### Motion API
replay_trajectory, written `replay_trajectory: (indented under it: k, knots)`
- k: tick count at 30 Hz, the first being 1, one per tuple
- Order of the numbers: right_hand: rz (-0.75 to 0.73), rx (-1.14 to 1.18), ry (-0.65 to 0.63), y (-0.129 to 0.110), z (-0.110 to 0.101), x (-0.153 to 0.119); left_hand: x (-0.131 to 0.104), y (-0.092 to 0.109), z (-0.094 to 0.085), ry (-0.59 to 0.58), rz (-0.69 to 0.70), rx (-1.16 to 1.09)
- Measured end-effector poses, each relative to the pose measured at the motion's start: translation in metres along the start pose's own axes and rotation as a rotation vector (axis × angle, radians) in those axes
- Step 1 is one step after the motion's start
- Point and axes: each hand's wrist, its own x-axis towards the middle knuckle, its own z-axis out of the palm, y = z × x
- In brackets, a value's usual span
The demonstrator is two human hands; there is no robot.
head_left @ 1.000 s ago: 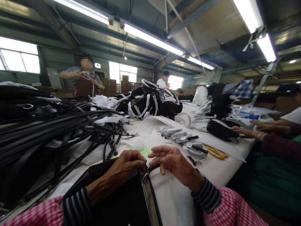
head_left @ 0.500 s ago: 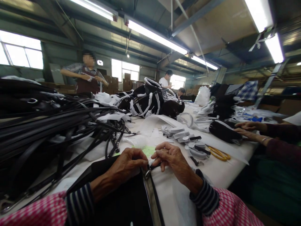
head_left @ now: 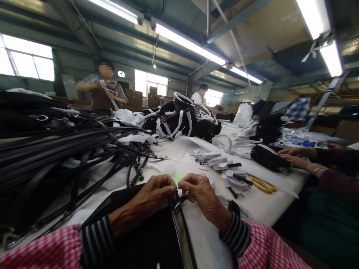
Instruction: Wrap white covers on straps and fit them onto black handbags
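Note:
A black bag lies in front of me, with a zipper running along its right side. A metal clasp sits near the zipper's far end, beside a short dark strap. My left hand pinches thumb and finger together just above that end, its wrist over the bag. Facing it, my right hand is also closed in a pinch, fingertips nearly meeting the left ones. What lies between the fingertips is too small to tell. Behind both hands is a light green sheet.
Black straps are heaped at the left. Wrapped black bags pile up at the back. Right of my hands lie wrapped strap coils and yellow-handled scissors. A co-worker's hands rest on another black bag at the right.
My right hand has closed from spread fingers into a pinch and come nearer my left hand. The left hand keeps its pinch at the bag's end.

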Motion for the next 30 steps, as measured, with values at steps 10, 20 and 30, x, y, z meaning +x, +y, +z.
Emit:
replay_trajectory:
  k: [10, 20, 30]
  knots:
    - [-0.018, -0.002, 0.103, 0.004, 0.015, -0.001, -0.001, 0.003, 0.001, 0.050, 0.021, -0.022]
    - [-0.012, 0.041, 0.155, 0.010, 0.020, 0.002, 0.002, -0.002, -0.001, 0.063, 0.034, 0.022]
    - [-0.001, 0.103, 0.102, 0.016, 0.021, 0.003, 0.005, -0.016, -0.010, 0.033, 0.086, 0.225]
